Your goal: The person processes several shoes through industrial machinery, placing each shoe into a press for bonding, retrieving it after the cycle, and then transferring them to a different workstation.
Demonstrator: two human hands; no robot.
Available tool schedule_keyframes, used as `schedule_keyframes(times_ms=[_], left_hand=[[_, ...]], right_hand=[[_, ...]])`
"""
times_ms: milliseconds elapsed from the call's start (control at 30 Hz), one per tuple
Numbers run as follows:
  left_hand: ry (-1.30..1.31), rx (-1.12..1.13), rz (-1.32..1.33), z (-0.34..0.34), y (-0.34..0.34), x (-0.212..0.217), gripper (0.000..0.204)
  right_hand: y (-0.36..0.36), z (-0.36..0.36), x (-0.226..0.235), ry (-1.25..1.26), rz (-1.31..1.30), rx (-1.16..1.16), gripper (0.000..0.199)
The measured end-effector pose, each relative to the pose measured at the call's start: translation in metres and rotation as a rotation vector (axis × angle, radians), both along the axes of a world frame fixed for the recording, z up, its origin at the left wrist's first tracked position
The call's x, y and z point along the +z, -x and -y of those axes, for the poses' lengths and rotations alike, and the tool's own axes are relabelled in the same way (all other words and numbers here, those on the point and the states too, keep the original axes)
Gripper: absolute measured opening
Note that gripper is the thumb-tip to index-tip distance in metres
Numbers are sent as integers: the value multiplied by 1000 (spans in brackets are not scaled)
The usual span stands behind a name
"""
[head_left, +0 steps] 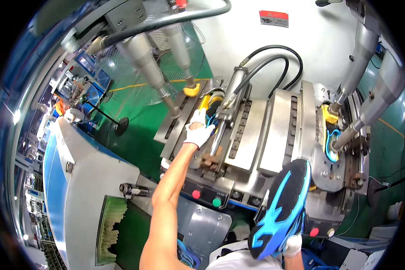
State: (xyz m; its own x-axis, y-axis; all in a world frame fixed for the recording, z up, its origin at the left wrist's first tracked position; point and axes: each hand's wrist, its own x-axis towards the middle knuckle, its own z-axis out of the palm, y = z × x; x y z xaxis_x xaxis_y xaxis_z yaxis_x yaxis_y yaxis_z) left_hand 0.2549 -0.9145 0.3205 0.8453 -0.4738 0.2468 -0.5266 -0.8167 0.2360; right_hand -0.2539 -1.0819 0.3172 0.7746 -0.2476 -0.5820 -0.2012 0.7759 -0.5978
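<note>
My right hand (293, 245), in a white glove, grips a shoe (279, 211) near its lower end. Its black and bright blue sole faces up, in front of the machine's right half. My left hand (199, 131), also gloved in white with some fingertips bare, reaches into the left station. Thumb and fingers lie either side of a dark shoe with blue parts (210, 118), mostly hidden by the hand and a metal cylinder. Just beyond the fingertips is a yellow pad (204, 101). At the right station another blue-edged shoe (332, 146) sits beneath the press rods.
Metal press rods (141, 60) hang over the left station, more (375, 87) over the right. Steel blocks (281, 130) stand between. Black hoses (285, 49) loop behind. Red (196, 194) and green (217, 202) buttons line the front. A grey housing (92, 157) stands at left.
</note>
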Motion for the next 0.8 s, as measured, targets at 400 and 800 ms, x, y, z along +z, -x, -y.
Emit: schedule_keyframes(times_ms=[400, 800], left_hand=[[25, 156, -148, -13, -39, 62, 74], [451, 434, -1, -291, 240, 97, 51]], right_hand=[[-24, -7, 11, 130, -203, -14, 66], [-370, -100, 58, 54, 351, 189, 18]])
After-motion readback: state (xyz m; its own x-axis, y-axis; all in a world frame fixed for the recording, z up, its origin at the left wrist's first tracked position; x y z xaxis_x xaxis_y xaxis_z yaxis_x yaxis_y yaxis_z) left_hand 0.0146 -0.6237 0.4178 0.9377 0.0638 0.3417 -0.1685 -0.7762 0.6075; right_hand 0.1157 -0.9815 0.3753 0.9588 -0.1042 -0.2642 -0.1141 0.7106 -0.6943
